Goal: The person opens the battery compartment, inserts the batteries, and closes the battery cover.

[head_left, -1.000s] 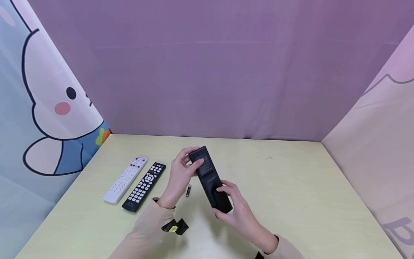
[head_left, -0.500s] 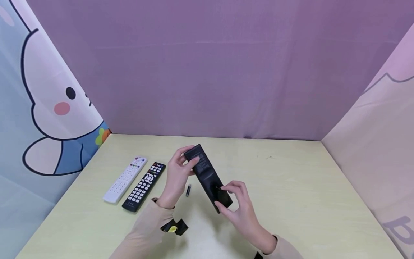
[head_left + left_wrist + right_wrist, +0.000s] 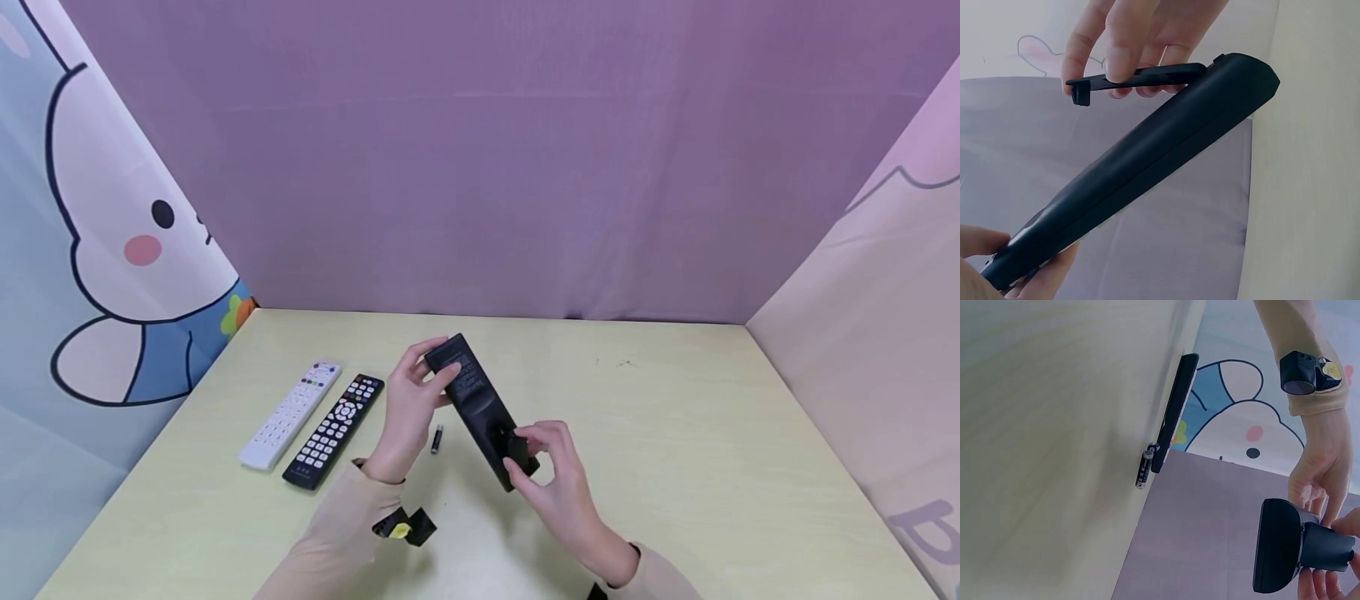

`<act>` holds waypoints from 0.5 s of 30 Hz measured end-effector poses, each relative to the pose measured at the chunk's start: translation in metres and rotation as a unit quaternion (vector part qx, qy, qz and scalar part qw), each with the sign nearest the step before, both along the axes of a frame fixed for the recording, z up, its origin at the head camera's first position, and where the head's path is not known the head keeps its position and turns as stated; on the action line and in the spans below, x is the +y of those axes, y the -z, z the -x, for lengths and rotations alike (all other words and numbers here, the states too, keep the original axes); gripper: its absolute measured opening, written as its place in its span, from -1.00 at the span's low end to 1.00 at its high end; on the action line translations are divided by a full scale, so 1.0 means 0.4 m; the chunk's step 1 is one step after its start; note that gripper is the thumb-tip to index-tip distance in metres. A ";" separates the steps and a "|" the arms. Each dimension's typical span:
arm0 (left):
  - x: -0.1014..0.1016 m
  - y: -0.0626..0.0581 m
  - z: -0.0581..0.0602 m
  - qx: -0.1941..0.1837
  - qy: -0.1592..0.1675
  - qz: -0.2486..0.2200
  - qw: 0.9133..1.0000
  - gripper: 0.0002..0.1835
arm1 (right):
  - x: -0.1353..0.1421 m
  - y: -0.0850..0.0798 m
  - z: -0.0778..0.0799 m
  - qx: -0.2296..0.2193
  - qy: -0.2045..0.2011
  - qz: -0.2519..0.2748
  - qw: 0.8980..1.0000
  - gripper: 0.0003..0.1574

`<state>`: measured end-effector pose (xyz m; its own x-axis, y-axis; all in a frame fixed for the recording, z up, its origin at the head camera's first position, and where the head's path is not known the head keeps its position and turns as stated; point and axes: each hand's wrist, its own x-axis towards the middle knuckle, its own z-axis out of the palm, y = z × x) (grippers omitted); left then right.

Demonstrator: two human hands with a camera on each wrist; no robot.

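My left hand [image 3: 408,412] grips the far end of a black remote control [image 3: 472,392], held tilted above the table with its back facing up. At its near end my right hand [image 3: 566,479] pinches the battery cover [image 3: 517,450] between thumb and fingers. In the left wrist view the cover [image 3: 1154,76] angles up from the remote's back [image 3: 1122,169], one end still close against it and the clip end raised. From the right wrist camera the cover [image 3: 1329,549] stands out from the remote's end [image 3: 1277,547]. The inside of the battery compartment is not clearly visible.
On the pale table [image 3: 712,450], left of my hands, lie a white remote [image 3: 291,417] and another black remote [image 3: 334,432], buttons up. A small battery [image 3: 437,439] lies beneath my left forearm's right side. Cloth walls [image 3: 487,167] close off the back and sides.
My right hand has lifted the battery cover up from the back of the remote, where it lay flat before. The left hand and remote shifted slightly left.
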<state>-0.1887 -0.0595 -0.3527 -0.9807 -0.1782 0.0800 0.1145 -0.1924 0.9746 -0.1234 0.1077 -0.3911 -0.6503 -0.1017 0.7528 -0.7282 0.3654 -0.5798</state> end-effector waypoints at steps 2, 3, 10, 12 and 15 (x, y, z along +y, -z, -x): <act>-0.001 0.002 0.001 -0.003 -0.002 0.001 1.000 -0.56 | 0.000 -0.003 -0.001 -0.008 -0.004 0.003 1.000 -0.44; -0.002 0.003 0.002 -0.005 -0.002 0.000 1.000 -0.56 | 0.000 -0.003 -0.002 -0.012 -0.007 0.007 1.000 -0.45; -0.015 0.008 0.006 -0.019 -0.002 0.002 1.000 -0.56 | 0.011 0.026 0.019 -0.065 -0.067 0.066 0.993 -0.46; -0.021 0.009 0.006 -0.024 -0.005 0.009 1.000 -0.56 | 0.019 0.040 0.031 -0.072 -0.082 0.081 0.991 -0.44; -0.031 0.009 0.005 -0.033 -0.010 0.018 0.999 -0.56 | 0.035 0.055 0.047 -0.099 -0.097 0.094 0.986 -0.43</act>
<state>-0.1906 -0.0720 -0.3563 -0.9803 -0.1965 0.0225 0.0539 -0.1562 0.9862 -0.1423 0.1218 -0.4133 -0.7688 -0.1094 0.6301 -0.6393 0.1031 -0.7620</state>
